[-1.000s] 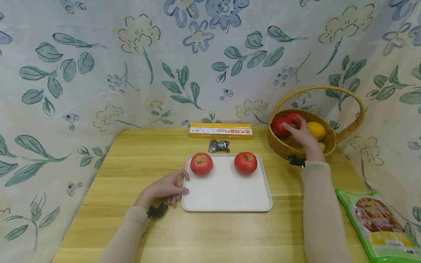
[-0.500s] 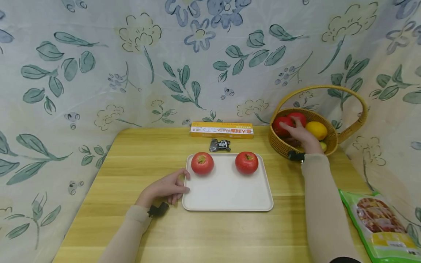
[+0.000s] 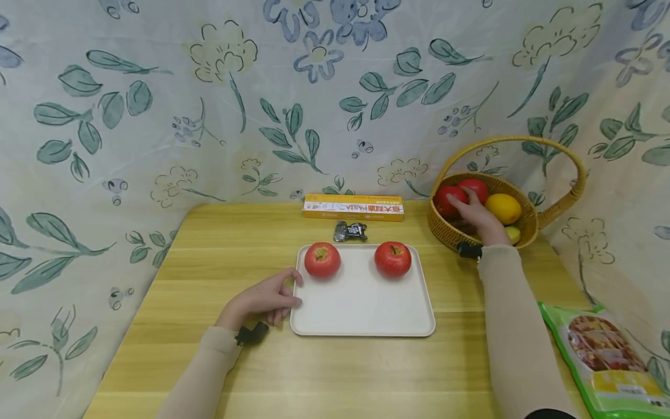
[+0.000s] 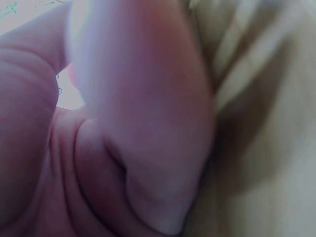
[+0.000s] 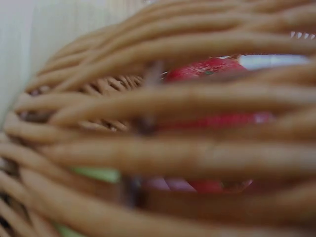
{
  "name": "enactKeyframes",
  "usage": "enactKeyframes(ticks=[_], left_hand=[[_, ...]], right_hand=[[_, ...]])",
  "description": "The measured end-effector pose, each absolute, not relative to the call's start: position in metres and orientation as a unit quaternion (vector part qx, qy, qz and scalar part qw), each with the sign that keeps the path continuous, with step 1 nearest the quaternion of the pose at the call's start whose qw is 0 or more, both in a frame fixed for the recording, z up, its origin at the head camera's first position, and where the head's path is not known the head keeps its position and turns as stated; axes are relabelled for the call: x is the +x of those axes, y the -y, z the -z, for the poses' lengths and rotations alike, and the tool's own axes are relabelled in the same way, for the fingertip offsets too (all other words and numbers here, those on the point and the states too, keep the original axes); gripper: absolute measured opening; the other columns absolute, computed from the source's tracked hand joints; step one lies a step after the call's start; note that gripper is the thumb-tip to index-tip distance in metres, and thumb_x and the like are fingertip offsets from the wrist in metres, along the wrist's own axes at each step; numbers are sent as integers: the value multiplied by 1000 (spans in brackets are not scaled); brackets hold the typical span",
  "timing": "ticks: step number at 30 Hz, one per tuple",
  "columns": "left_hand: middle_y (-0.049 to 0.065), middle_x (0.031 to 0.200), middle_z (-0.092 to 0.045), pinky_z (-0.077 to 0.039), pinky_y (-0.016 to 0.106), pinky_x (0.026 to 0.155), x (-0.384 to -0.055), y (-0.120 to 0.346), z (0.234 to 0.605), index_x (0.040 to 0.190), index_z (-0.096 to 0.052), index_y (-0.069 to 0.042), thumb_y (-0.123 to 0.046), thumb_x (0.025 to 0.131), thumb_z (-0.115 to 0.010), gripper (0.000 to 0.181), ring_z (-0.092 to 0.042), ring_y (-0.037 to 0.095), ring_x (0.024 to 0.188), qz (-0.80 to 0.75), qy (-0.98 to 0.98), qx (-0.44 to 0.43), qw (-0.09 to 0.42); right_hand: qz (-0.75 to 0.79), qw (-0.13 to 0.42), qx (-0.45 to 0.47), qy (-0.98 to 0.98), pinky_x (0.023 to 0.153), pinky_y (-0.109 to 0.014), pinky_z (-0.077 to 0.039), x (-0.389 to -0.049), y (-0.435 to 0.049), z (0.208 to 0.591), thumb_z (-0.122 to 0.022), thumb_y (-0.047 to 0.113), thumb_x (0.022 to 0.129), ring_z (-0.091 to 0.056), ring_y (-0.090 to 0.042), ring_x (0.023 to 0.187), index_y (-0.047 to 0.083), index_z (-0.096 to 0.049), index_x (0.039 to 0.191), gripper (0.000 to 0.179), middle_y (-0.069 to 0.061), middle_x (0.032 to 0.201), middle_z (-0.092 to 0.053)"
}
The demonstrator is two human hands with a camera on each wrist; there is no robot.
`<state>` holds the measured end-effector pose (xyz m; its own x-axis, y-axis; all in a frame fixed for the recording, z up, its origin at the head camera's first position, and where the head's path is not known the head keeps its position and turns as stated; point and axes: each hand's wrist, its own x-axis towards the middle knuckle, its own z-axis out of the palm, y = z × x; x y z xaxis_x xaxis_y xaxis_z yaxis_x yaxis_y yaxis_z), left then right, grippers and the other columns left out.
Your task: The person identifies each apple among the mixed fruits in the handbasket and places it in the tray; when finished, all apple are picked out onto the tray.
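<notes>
A white tray (image 3: pixel 361 314) lies mid-table with two red apples, one at its back left (image 3: pixel 322 260) and another at its back right (image 3: pixel 392 259). My left hand (image 3: pixel 264 297) holds the tray's left rim with thumb and bent forefinger; its curled fingers (image 4: pixel 148 98) fill the left wrist view. Inside the wicker basket (image 3: pixel 445 233), my right hand (image 3: pixel 478 215) grips the front red apple (image 3: pixel 445 201), its thumb across the top and fingers at the right side. Another red apple (image 3: pixel 476 187) sits behind. Through the basket wall (image 5: pixel 197 153), red fruit (image 5: pixel 202 69) shows in the right wrist view.
A yellow lemon (image 3: pixel 503 208) and a green fruit (image 3: pixel 513 234) share the basket, under its tall handle (image 3: pixel 523 139). A pasta box (image 3: pixel 353 208) and a small black packet (image 3: pixel 350 231) lie behind the tray. A green food bag (image 3: pixel 607 361) lies front right.
My right fingers have shifted left and down, from over the rear apple to the gap beside the front apple. My left hand and the tray keep their places; the head view has shifted slightly.
</notes>
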<state>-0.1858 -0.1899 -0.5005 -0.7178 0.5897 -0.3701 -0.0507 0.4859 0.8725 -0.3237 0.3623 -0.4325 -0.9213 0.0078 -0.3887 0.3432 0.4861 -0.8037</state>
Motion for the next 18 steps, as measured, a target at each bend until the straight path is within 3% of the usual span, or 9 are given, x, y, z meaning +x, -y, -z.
enactKeyframes(ticks=[8,12,15,18], left_hand=[[2,65,-66,-48,25,43,-186,190,501,132,-44,-14,-29,99,-76,48,-62,16,46,-476,-795,168,336],[3,65,-66,-48,25,43,-186,190,501,132,-45,-14,-29,99,-76,48,-62,16,46,-476,-795,167,337],[3,66,-65,-48,24,43,-185,190,500,132,-45,-13,-29,98,-76,49,-61,15,46,-477,-794,164,340],[3,66,-65,-47,24,43,-185,190,500,132,-44,-13,-29,99,-76,49,-61,15,46,-478,-792,164,341]], right_hand=[[506,157,96,-843,117,-56,-45,-321,-362,434,-43,60,107,-69,-13,88,25,19,167,93,-33,175,-2],[505,153,91,-844,116,-54,-46,-319,-361,433,-47,56,108,-70,-31,108,24,15,168,92,-35,173,-7],[506,146,90,-845,117,-55,-45,-317,-360,432,-52,52,108,-58,-46,127,24,10,169,91,-34,173,-7],[503,140,87,-849,111,-50,-46,-316,-358,431,-55,49,108,-51,-49,128,23,7,170,91,-33,173,-3]])
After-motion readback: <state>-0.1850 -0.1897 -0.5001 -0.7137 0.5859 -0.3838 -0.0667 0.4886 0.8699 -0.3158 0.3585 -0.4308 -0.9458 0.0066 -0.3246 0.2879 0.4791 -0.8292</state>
